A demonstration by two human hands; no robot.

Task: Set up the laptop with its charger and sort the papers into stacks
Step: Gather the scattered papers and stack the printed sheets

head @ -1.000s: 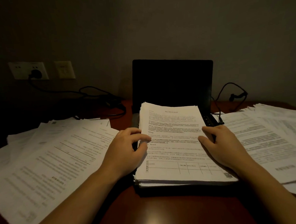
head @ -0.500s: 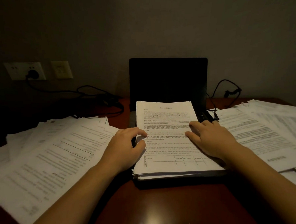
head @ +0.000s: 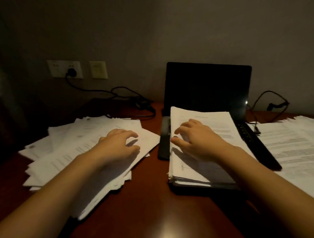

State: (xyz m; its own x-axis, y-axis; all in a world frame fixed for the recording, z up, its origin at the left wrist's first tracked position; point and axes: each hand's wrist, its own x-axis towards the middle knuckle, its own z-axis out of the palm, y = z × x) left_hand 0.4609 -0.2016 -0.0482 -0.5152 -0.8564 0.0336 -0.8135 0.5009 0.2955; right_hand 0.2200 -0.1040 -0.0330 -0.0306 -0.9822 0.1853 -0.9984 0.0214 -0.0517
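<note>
Fingers [head: 129, 134] of left hand [head: 117, 146] loosely bent and spread, tips on left papers [head: 63, 160], gripping nothing. Right hand [head: 199, 140] likewise relaxed, lying on stack [head: 216, 123] near its left edge, thumb at edge. Stack sits on keyboard of open laptop [head: 205, 85], screen dark, mid-counter [head: 147, 201]. Charger [head: 140, 103] behind left papers, plug [head: 72, 72] in wall socket. Right papers [head: 290, 148] spread beside laptop.
</note>
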